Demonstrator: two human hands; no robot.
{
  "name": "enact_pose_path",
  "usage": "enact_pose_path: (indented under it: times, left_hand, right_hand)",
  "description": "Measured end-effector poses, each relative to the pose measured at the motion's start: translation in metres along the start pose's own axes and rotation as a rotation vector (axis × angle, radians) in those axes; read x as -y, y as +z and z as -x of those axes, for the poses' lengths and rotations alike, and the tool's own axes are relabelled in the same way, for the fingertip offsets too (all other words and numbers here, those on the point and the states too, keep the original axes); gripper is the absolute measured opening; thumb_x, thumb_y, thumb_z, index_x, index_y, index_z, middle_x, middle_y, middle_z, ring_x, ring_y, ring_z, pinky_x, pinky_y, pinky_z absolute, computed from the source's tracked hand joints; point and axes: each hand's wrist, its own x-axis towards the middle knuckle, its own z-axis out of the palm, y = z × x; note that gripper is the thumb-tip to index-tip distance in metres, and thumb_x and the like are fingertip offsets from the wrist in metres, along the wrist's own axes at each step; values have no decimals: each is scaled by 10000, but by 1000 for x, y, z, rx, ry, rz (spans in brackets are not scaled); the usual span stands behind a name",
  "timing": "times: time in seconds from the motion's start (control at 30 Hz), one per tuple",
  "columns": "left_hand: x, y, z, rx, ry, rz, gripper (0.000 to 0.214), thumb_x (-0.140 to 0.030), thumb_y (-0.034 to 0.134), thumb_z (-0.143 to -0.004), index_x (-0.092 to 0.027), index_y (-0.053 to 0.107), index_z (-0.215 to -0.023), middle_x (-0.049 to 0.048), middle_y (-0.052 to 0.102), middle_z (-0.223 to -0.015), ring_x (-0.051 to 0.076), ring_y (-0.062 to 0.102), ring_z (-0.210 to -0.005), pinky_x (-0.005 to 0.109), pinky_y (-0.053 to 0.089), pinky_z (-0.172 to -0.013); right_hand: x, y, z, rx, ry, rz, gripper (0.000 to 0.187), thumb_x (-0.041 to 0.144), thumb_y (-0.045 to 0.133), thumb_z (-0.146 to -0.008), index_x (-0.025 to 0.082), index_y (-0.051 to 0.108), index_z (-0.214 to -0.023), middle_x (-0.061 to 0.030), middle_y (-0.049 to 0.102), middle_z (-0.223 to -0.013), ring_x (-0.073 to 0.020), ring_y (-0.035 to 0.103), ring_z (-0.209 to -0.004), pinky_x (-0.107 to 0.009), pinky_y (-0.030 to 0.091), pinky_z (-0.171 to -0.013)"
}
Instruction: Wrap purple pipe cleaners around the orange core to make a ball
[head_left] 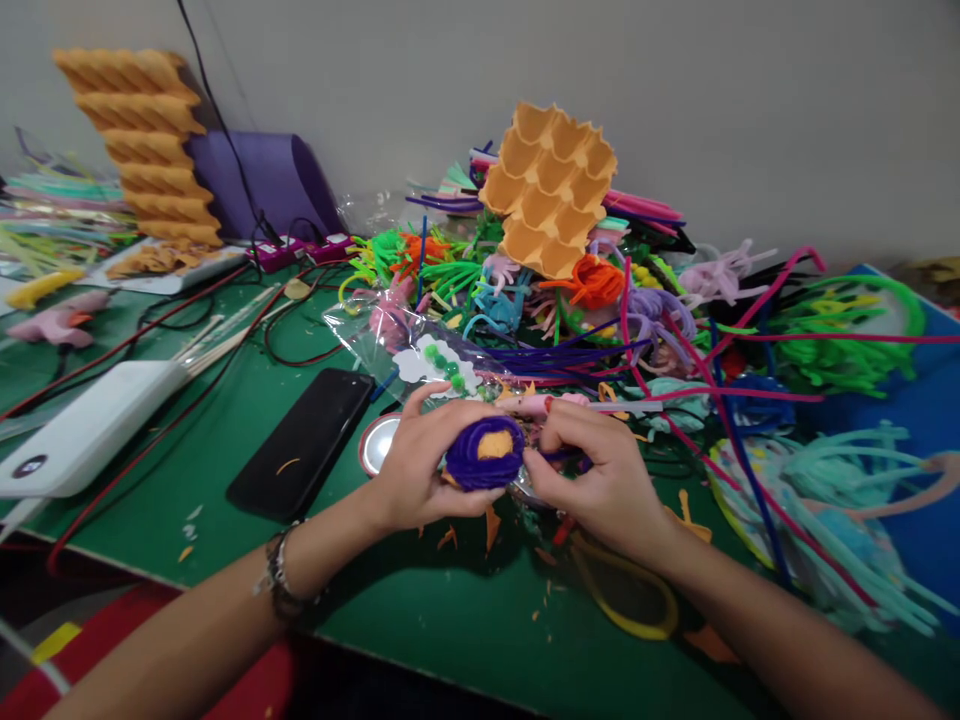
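My left hand (435,460) is closed around a small orange egg-carton cup (495,445) wrapped in coils of fuzzy purple pipe cleaner (480,475). The coils ring the cup, and a patch of orange carton shows in the middle. At the cup's right side, my right hand (600,475) is closed in a pinch. A dark purple strand (559,455) runs from the coils to its fingers, which partly hide it. Behind the hands, a green pom-pom row (442,365) lies on a white cloud-shaped piece beside clear plastic wrap.
A black phone (304,440) and a white power bank (90,430) lie to the left, with red cables between. Bundled coloured pipe cleaners (517,300) and an orange egg carton (555,190) pile up behind. A pink glue gun (60,320) is far left; orange scraps litter the green table (390,610).
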Motion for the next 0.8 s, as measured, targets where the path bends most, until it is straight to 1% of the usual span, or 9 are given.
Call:
enact_pose_path:
  times: [0.17, 0.37, 0.53, 0.67, 0.8]
  left_hand:
    - [2, -1, 0, 6, 48, -66, 356, -470, 494, -804, -208, 501, -1045, 15, 690, -947, 165, 650, -813, 322, 267, -979]
    - [6, 0, 1, 37, 63, -127, 415, -550, 463, -826, -201, 505, -1048, 26, 696, -951, 164, 656, -828, 324, 253, -985]
    - [4, -1, -1, 49, 52, -145, 423, -555, 471, -823, -197, 505, -1046, 28, 697, -958, 166, 656, -828, 330, 280, -959]
    - [-1, -2, -4, 69, 54, -158, 377, -530, 484, -825, -210, 505, -1023, 14, 700, -944, 165, 653, -841, 320, 295, -941]
    - [-5, -3, -6, 59, 36, -178, 356, -520, 477, -831, -212, 511, -1005, 4, 706, -923, 160, 655, -831, 320, 290, -939]
  right_hand:
    - [1, -2, -1, 118, 83, -79, 293, 140, 497, -744, 200, 303, -532, 56, 368, -508, -77, 327, -504, -222, 284, -516]
    - [-2, -1, -1, 169, 123, -109, 286, 121, 465, -744, 199, 308, -518, 58, 370, -496, -71, 341, -490, -208, 283, -488]
    - [-6, 0, -2, 146, 126, -113, 279, 132, 443, -741, 207, 274, -531, 59, 334, -502, -69, 314, -485, -200, 265, -462]
    - [-8, -1, -3, 99, 85, -81, 263, 145, 442, -707, 212, 252, -538, 61, 303, -500, -73, 268, -477, -214, 236, -461]
    - [-9, -2, -2, 86, 50, -30, 275, 176, 480, -683, 212, 242, -549, 57, 291, -512, -80, 259, -491, -226, 230, -482]
